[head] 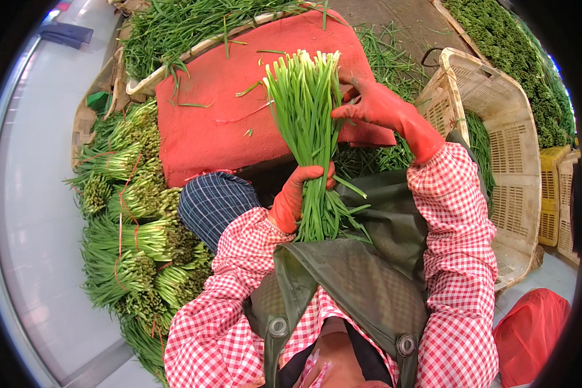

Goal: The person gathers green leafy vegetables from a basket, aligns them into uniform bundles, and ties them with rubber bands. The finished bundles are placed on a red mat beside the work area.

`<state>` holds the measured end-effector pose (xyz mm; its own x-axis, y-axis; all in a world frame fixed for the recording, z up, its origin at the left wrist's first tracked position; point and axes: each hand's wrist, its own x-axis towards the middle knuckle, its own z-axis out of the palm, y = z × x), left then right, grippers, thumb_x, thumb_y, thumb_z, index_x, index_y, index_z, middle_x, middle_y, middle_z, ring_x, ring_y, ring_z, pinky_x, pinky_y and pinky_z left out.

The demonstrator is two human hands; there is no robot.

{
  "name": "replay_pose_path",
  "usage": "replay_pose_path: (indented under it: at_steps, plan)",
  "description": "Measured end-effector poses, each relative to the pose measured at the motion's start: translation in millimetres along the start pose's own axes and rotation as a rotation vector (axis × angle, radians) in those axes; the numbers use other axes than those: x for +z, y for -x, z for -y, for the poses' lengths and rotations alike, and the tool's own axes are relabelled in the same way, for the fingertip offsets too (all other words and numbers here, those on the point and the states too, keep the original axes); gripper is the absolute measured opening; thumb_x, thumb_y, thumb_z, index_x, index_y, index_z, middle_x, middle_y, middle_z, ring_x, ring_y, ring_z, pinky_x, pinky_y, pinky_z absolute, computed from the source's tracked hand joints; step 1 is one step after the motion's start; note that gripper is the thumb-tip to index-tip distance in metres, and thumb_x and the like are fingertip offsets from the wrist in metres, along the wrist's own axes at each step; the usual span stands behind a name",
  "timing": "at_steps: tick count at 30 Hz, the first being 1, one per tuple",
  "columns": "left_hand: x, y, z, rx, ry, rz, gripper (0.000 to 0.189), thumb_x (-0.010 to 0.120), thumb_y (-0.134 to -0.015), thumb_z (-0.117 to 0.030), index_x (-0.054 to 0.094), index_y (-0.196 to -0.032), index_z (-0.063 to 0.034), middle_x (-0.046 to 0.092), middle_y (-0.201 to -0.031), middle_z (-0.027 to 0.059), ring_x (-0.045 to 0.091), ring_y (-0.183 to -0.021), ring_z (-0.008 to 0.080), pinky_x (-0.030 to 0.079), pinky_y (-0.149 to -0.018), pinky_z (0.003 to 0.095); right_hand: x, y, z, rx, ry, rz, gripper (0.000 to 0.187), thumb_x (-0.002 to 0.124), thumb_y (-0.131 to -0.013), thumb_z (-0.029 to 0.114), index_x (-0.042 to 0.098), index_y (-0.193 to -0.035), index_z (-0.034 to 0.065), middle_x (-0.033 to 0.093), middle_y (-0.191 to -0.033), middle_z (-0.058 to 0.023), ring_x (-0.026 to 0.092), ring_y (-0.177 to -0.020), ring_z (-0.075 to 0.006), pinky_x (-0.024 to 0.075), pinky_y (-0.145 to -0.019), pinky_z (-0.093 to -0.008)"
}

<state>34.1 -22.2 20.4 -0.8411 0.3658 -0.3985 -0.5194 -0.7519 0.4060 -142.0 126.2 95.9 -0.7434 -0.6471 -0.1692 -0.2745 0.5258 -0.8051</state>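
My left hand [303, 194], in an orange-red rubber glove, is closed around the lower part of a loose bunch of garlic chives [304, 111]. The pale cut ends point up and away from me, and the green leaf tips hang over my dark green apron [388, 208]. At the right side of the bunch is my right hand [356, 104], gloved alike, with fingers apart and curved beside the stalks; whether the fingertips touch them I cannot tell. Behind the bunch lies a red cloth [208, 116] with leaf scraps and a thin red tie [245, 115] on it.
Tied chive bundles [140, 237] are piled at left. A crate heaped with loose chives [194, 29] stands beyond the cloth. At right are a white plastic crate [514, 145] with some greens, a yellow crate [550, 194] and a red plastic bag [533, 334]. Loose leaves [388, 58] litter the floor.
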Motion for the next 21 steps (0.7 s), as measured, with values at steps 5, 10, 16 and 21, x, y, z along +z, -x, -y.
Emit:
replay_pose_path:
  at_steps: [5, 10, 16, 21]
  plan:
    - [-1.6, 1.1, -2.2, -0.034, -0.028, -0.049, 0.028, 0.061, -0.072, -0.026, 0.052, -0.090, -0.0065, 0.048, -0.072, 0.0018, 0.044, -0.067, 0.0114, 0.039, -0.059, 0.0239, 3.1, -6.3, -8.5, 0.134, -0.224, -0.009, 0.034, 0.068, -0.077, 0.024, 0.063, -0.097, -0.0030, 0.065, -0.077, -0.0116, 0.060, -0.069, -0.0184, 0.0480, -0.063, -0.0316]
    - [-2.5, -3.9, -4.2, 0.065, -0.060, -0.036, 0.055, 0.060, -0.073, -0.019, 0.044, -0.124, -0.0064, 0.050, -0.075, 0.0022, 0.046, -0.067, 0.0124, 0.041, -0.060, 0.0249, -15.8, -7.0, -15.4, 0.060, 0.361, -0.311, 0.019, 0.058, -0.080, 0.025, 0.067, -0.093, 0.0149, 0.065, -0.084, -0.0105, 0.063, -0.077, -0.0298, 0.0490, -0.064, -0.0373]
    - [2.9, -3.1, -1.5, 0.022, -0.217, -0.081, 0.036, 0.062, -0.070, -0.019, 0.054, -0.101, -0.0032, 0.053, -0.075, 0.0036, 0.048, -0.066, 0.0132, 0.040, -0.059, 0.0244, -47.1, -12.0, -42.4, -0.203, 0.798, -0.834, 0.019, 0.055, -0.080, 0.015, 0.064, -0.097, 0.0168, 0.065, -0.084, -0.0068, 0.063, -0.073, -0.0277, 0.0502, -0.060, -0.0363]
    - [2.1, -2.3, -3.7, 0.092, -0.339, -0.029, 0.029, 0.064, -0.069, -0.020, 0.055, -0.090, -0.0029, 0.054, -0.071, 0.0039, 0.050, -0.064, 0.0130, 0.040, -0.058, 0.0239, -104.9, 1.4, -52.6, -0.301, 0.862, -1.113, 0.018, 0.059, -0.080, 0.013, 0.064, -0.098, 0.0162, 0.065, -0.079, -0.0045, 0.061, -0.063, -0.0185, 0.0462, -0.050, -0.0288]
